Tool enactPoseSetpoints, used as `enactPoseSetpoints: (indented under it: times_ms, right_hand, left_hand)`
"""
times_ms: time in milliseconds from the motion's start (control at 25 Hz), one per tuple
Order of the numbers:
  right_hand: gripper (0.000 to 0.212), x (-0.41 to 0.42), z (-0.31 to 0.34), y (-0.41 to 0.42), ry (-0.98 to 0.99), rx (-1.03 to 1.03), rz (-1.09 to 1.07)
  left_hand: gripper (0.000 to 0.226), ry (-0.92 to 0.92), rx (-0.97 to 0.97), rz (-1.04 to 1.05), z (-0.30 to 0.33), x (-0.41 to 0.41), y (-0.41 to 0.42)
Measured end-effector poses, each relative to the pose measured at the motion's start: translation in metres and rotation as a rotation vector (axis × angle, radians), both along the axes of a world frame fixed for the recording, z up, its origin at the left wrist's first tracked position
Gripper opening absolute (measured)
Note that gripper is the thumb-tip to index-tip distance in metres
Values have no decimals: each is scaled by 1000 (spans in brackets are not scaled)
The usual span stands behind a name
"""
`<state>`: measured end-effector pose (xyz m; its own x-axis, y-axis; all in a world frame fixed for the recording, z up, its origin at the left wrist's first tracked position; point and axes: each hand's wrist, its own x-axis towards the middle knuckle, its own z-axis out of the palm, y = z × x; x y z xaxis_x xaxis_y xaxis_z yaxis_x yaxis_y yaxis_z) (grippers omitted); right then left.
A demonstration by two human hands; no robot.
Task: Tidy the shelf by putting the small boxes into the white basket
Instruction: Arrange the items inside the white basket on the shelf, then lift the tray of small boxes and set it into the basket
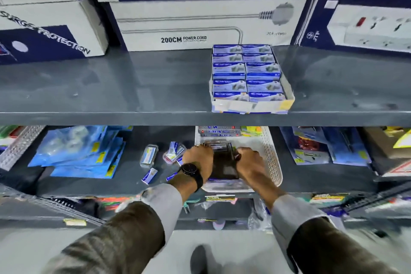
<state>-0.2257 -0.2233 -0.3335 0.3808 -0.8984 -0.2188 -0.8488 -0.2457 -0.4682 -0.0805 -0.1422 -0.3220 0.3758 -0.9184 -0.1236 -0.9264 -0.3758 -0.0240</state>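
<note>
The white perforated basket (271,158) stands on the lower shelf, in the middle. Over it, my left hand (198,160) and my right hand (250,162) both grip a dark rectangular box (223,162), one hand on each side. Flat blue-and-white boxes (219,133) lie at the basket's far end. Left of the basket, several small boxes lie loose on the shelf: a clear-topped one (148,155), a blue-and-white one (150,175) and a pinkish pair (174,151). What lies under the dark box is hidden.
The grey upper shelf (133,87) carries an open carton of blue small boxes (249,78) and large surge-protector cartons (200,26) behind it. Blue plastic packets (80,153) lie at the lower shelf's left, more packets (315,149) at its right.
</note>
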Motion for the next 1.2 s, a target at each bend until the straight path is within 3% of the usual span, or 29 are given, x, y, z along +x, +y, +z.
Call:
enactPoseSetpoints:
  times_ms: [160,280,360,480,720,840,920,1080,1200]
  right_hand:
    - [26,-3,-4,8,6,-8,28]
    - [19,-12,9,13,-31,9,75]
    - [28,-24,25,21,-102,4,89]
    - [33,-49,57,42,-208,-94,138]
    - [11,-98,154,94,-631,-397,252]
    - [12,-103,219,102,-926,-425,268]
    - [12,-98,255,93,-1019,-498,241]
    - [14,-73,302,56,-907,-607,143]
    - [25,-56,321,24,-512,-522,93]
  left_hand:
    - [26,-126,65,-85,1,-9,5]
    - [25,-95,48,-64,10,-11,13]
    - [23,-19,15,-7,24,-14,27]
    - [19,109,-137,22,54,-23,58]
    - [37,222,-633,-88,165,-56,123]
    - [27,457,-813,-86,228,-59,128]
    - [24,560,-893,-46,259,-51,117]
    - [21,470,-874,18,298,-25,76]
    - [32,354,-705,62,313,-9,45]
